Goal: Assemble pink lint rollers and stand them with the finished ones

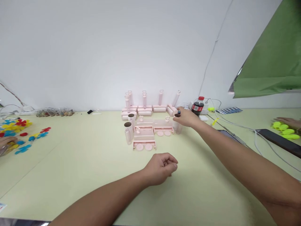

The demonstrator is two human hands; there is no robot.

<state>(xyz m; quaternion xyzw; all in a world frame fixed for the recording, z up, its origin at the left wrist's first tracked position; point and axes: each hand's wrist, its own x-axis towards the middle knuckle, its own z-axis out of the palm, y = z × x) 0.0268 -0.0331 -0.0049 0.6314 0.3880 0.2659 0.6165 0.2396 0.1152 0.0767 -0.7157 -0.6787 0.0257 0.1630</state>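
Note:
My right hand (pixel 185 118) is stretched far forward, its fingers wrapped round an upright pink roller tube (pixel 176 121) at the right end of a cluster of pink plastic parts (pixel 145 125). The cluster holds several upright pink tubes (pixel 128 131), flat pink cases (pixel 144 135) and pink handles standing along the back (pixel 160 98). My left hand (pixel 162 168) rests on the pale green table (pixel 94 175) in front of the cluster, curled into a loose fist with nothing visible in it.
A cola bottle (pixel 198 106) stands right of the pink parts, beside white cables (pixel 235 125) and a dark phone (pixel 279 141). Another person's hand (pixel 288 121) touches yellow-green pieces (pixel 285 131) at far right. Coloured plastic flowers (pixel 21 133) lie at far left. A green sheet (pixel 270 59) hangs above.

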